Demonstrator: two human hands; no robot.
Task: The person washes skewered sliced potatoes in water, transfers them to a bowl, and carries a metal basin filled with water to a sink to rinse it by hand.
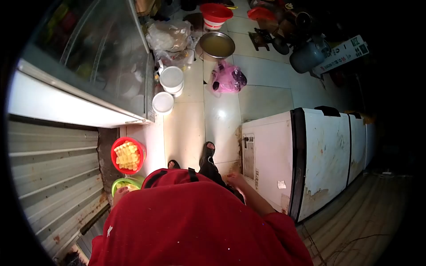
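My left hand (pixel 120 192) hangs low beside my body, in front of a green basin (pixel 114 185) with pale yellow pieces in it. Most of its fingers are hidden by my red shirt and forearm; whether it touches the basin I cannot tell. Just beyond stands a red basin (pixel 112 155) filled with pale yellow, peeled-looking chunks (pixel 128 156). My right hand (pixel 234 178) hangs by my right thigh, near the side of a white appliance (pixel 270 155). Its fingers look loosely apart, with nothing visible in them.
White lidded buckets (pixel 171 79) stand by a glass-fronted cabinet (pixel 102 57) at left. Ahead on the tiles are a pink plastic bag (pixel 229 77), a metal basin (pixel 217 45) of cloudy liquid and a red-and-white tub (pixel 216 15). A gas cylinder (pixel 306 57) lies at right.
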